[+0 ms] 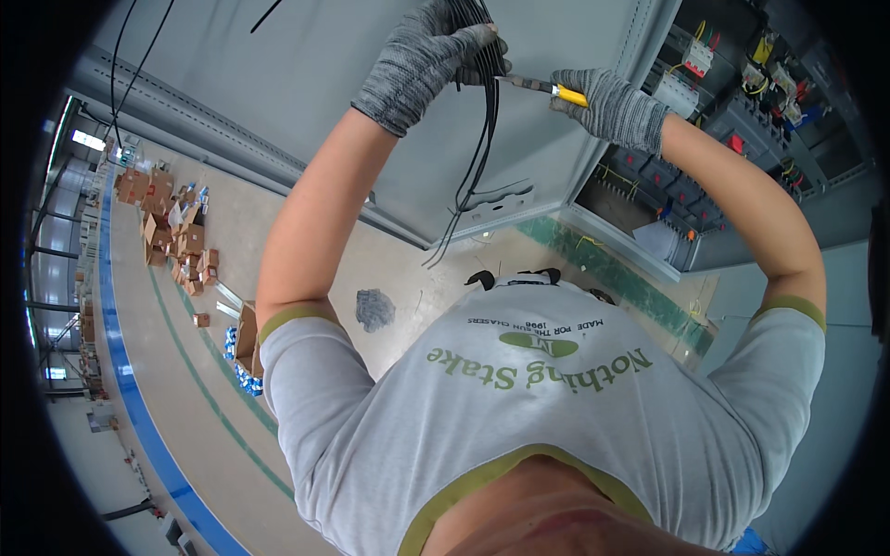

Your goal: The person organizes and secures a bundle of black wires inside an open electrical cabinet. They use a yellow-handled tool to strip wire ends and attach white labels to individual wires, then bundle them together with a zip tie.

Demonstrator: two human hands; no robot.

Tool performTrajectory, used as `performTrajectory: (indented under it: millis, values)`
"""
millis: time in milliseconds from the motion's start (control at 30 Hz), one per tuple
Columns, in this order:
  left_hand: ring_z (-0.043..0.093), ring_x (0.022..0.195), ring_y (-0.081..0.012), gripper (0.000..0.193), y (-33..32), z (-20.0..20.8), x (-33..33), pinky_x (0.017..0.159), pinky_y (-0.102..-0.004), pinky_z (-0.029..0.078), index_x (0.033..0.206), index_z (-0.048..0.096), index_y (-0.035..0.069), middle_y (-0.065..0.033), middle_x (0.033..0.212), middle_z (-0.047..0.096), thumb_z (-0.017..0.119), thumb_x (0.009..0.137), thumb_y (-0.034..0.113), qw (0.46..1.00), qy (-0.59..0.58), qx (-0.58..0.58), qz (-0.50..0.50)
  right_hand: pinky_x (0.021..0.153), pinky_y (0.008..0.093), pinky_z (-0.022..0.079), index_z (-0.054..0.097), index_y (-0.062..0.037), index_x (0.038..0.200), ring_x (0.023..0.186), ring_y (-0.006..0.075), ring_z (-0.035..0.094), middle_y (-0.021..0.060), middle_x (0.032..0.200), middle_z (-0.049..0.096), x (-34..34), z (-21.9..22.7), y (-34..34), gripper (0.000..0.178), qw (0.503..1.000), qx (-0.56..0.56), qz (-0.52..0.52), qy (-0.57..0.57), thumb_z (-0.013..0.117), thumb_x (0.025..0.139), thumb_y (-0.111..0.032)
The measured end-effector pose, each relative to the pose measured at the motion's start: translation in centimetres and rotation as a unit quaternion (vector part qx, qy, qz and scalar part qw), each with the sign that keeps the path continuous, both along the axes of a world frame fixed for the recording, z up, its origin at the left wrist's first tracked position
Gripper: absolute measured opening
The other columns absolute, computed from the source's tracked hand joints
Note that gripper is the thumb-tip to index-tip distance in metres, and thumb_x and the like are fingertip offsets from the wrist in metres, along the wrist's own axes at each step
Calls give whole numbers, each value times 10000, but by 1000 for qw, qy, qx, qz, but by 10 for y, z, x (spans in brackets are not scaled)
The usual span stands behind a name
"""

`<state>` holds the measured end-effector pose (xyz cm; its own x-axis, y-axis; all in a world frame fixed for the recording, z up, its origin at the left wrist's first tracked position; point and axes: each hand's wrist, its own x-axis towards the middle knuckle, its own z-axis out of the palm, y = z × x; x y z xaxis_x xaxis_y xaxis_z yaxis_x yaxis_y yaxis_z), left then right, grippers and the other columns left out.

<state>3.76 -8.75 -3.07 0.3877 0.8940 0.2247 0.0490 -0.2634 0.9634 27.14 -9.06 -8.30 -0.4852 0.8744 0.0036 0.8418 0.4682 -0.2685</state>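
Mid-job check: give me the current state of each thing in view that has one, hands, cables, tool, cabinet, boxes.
left hand: gloved, closed around the black cable bundle
right hand: gloved, gripping the yellow-handled tool
black cable bundle: held at top, loose ends hanging down
yellow-handled tool: tip at the cables
cabinet door: swung open
electrical cabinet: open, wiring exposed
cardboard boxes: scattered on floor, some open

A bundle of thin black cables [482,120] hangs from the top centre of the frame down toward the middle, ends splaying, while a yellow-handled tool [547,88] lies level at its right.
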Motion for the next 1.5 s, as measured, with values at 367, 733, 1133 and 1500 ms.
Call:
performTrajectory:
  millis: [367,733,1133,1500]
  values:
    - [668,751,-187,176,3,5,-3,644,-286,554,1024,539,-16,-95,840,647,593,902,99,999,40,2,8,756,428,511,587,-95,1109,783,316,641,145,848,652,-4,-7,2,380,999,15,-28,2,534,925,-424]
    - [672,754,-204,162,5,-1,1,676,-311,565,1018,542,-13,-110,851,652,593,902,88,999,-30,-41,-7,731,426,520,607,-132,1091,808,293,660,112,841,670,-9,17,-25,236,987,84,-70,-114,549,910,-271]
    - [675,772,-216,173,0,8,-2,692,-322,568,1024,539,-25,-118,866,653,590,903,88,999,-16,-43,-10,748,431,510,598,-92,1070,797,308,641,141,832,646,-4,14,-14,282,994,85,-26,-71,526,943,-334]
    - [697,794,-214,265,2,-3,0,689,-297,576,1035,576,-8,-127,886,680,647,893,205,1000,14,12,13,682,402,498,604,-48,1060,750,331,624,177,804,634,-3,6,-12,366,999,-9,-12,43,575,917,-383]
